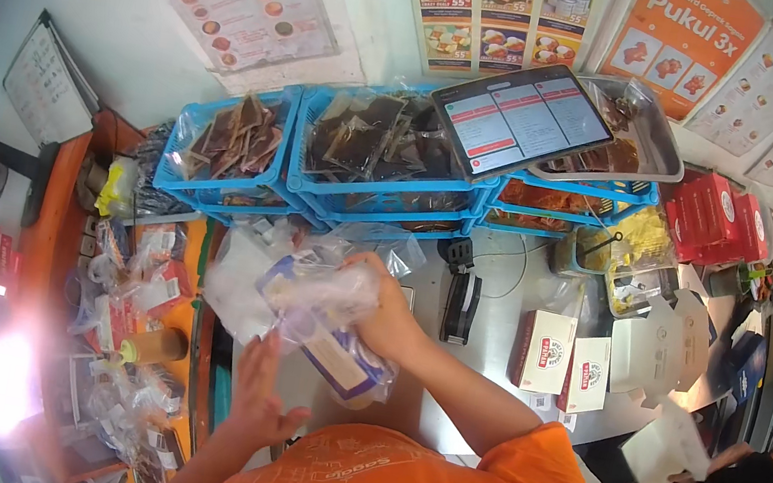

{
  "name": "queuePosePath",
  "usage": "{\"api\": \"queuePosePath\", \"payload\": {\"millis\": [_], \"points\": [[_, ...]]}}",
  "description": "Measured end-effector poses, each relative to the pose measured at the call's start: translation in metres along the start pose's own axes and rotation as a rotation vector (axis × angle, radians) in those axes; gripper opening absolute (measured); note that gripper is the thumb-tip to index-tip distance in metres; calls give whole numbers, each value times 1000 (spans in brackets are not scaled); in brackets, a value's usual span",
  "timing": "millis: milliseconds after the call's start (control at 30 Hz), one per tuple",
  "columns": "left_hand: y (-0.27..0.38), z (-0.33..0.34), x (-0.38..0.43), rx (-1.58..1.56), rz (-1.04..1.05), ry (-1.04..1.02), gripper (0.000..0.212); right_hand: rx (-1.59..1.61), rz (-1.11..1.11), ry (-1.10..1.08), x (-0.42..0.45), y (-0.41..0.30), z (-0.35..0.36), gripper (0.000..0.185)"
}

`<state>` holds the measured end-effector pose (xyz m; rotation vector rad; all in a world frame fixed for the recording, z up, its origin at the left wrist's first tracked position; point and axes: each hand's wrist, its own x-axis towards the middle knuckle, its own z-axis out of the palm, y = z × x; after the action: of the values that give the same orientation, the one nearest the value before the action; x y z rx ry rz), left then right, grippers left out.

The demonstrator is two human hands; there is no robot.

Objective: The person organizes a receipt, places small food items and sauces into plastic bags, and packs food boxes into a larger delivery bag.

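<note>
My right hand (379, 309) grips the gathered top of a clear plastic bag (336, 294) above the metal counter. Inside the bag, a blue and white package (337, 363) shows through the film, tilted; its exact kind cannot be told. My left hand (262, 381) is spread beside the bag's lower left, fingers apart and holding nothing, with the fingertips close to the film. White plastic bags (235, 286) lie to the left of the held bag, near the blue baskets. A black stapler (460, 306) rests on the counter to the right of my right hand.
Blue plastic baskets (378, 198) with sealed sauce packets line the back, under a tablet (523, 123). White food boxes (545, 352) stand at right. A co-worker's hands hold an open carton (664, 449) at lower right. Bagged goods and a sauce bottle (156, 346) lie on the orange shelf at left.
</note>
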<state>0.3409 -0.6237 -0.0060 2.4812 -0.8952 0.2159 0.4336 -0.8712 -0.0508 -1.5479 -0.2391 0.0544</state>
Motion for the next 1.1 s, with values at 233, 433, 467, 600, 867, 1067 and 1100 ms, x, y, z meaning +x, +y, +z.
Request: {"api": "queuePosePath", "payload": {"millis": [233, 433, 467, 600, 867, 1067, 1100], "points": [[-16, 76, 15, 250, 149, 202, 76, 273, 346, -93, -39, 5, -32, 45], [-12, 75, 45, 306, 410, 276, 76, 315, 370, -150, -58, 15, -42, 51], [-9, 71, 52, 264, 406, 271, 77, 343, 350, -152, -61, 17, -42, 54], [13, 72, 89, -337, 110, 240, 81, 421, 188, -116, -64, 24, -36, 68], [-37, 115, 15, -1962, -1014, -688, 102, -650, -106, 50, -64, 15, -44, 63], [-23, 75, 43, -2264, -1272, -489, 104, -720, -460, -89, -59, 5, -69, 80], [-17, 67, 46, -2269, -1283, -430, 101, -649, -502, -98, -61, 15, -67, 82]]}}
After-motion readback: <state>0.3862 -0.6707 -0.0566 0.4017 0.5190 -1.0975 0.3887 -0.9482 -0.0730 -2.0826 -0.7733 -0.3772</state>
